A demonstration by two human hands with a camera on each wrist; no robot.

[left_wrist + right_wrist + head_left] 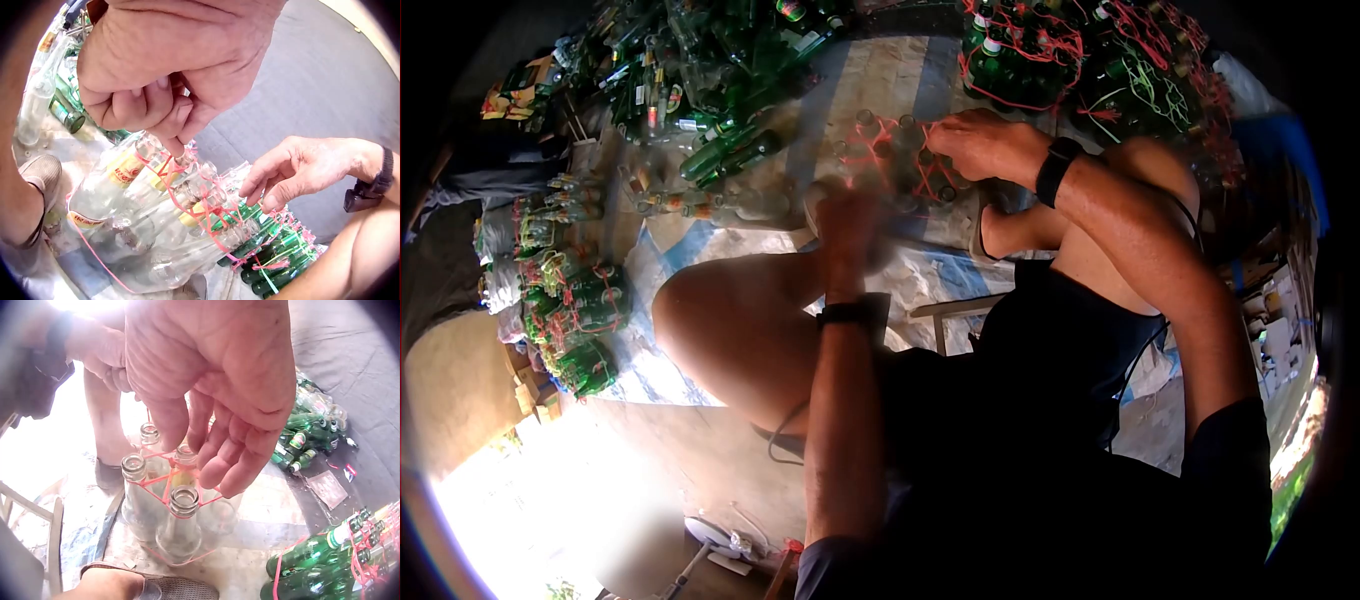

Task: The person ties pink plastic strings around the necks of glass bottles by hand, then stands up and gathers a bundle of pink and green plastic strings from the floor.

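Note:
A bundle of clear glass bottles [178, 531] stands between the person's feet, pink plastic string [165, 487] laced around the necks. The left hand [181, 69] has its fingers curled, thumb and index finger pinching the string just above the bottle mouths; in the head view this hand [845, 235] is blurred. Over the other side of the bundle, the right hand [219, 394] hangs with loosely bent fingers close to the necks. In the left wrist view a gap shows between the thumb and fingers of that right hand [306, 172]. Some bottles carry yellow labels [125, 169].
Loose green bottles [745, 150] lie heaped at the far left. Tied bundles of green bottles [1010, 70] stand at the far right, with more tied bundles [580, 310] at the left. A striped sheet [880, 75] covers the floor. A shoe [181, 587] sits close beside the bundle.

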